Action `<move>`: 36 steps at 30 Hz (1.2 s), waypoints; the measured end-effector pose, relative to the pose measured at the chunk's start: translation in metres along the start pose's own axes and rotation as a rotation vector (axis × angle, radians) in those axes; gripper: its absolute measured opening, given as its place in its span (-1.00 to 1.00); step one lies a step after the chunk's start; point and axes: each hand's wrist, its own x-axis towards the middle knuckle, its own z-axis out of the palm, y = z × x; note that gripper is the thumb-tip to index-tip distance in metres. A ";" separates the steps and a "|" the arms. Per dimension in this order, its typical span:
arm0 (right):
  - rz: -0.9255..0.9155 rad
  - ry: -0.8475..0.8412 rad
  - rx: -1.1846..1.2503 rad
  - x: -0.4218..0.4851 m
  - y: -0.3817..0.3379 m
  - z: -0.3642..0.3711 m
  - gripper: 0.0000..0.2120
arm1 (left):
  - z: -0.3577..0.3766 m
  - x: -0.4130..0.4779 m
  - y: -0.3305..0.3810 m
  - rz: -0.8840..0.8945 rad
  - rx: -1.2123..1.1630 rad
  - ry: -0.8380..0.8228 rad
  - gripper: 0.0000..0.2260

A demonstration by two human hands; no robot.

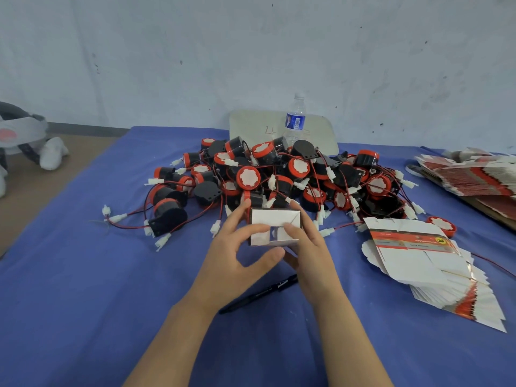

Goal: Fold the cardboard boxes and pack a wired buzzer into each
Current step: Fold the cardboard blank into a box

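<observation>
The small cardboard box (275,219) is held up just above the blue tablecloth (83,275), between the two hands, right in front of the pile of wired buzzers (279,174). Its open end faces the camera, with white flaps partly folded in across the opening.

The left hand (237,255) grips the box from the left. Its fingers are curled, a fingertip lies on the near flaps, the thumb sits under the bottom edge, and another fingertip reaches over the top left corner. The right hand (310,247) clasps the right side, with its thumb pressing on the flaps beside the left fingertip and the other fingers wrapped behind the box.

A black pen (259,294) lies on the cloth beneath the wrists. To the right, a fanned stack of flat box blanks (424,261) lies near the right forearm.
</observation>
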 end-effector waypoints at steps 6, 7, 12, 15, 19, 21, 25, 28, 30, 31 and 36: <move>0.020 -0.082 -0.017 0.000 0.002 0.005 -0.72 | 0.002 0.005 0.001 0.002 0.063 0.168 -0.90; 0.011 -0.110 0.004 -0.001 0.002 0.006 -0.65 | 0.002 0.005 0.001 0.009 0.054 0.180 -0.89; -0.123 -0.134 -0.123 -0.001 0.006 0.010 -0.61 | 0.002 0.006 -0.004 -0.064 -0.041 0.231 -0.56; -0.191 -0.070 -0.184 0.000 0.009 0.013 -0.60 | 0.005 0.008 -0.009 -0.168 -0.129 0.235 -0.41; -0.211 -0.001 -0.218 -0.002 0.015 0.018 -0.60 | 0.012 0.008 -0.011 -0.257 -0.143 0.271 -0.54; -0.208 0.033 -0.233 -0.002 0.017 0.021 -0.56 | 0.016 0.008 -0.011 -0.267 -0.129 0.292 -0.55; -0.200 0.041 -0.239 -0.002 0.016 0.023 -0.53 | 0.020 0.008 -0.009 -0.248 -0.143 0.325 -0.53; -0.196 -0.007 -0.257 -0.002 0.012 0.022 -0.53 | 0.016 0.008 -0.007 -0.240 -0.180 0.312 -0.49; -0.167 -0.081 -0.212 -0.003 0.008 0.017 -0.53 | 0.012 0.009 -0.008 -0.246 -0.243 0.238 -0.42; -0.146 -0.115 -0.185 -0.004 0.007 0.015 -0.55 | 0.011 0.009 -0.008 -0.253 -0.292 0.190 -0.38; -0.123 -0.120 -0.133 -0.007 0.002 0.015 -0.43 | 0.009 0.012 0.001 -0.322 -0.549 0.139 -0.29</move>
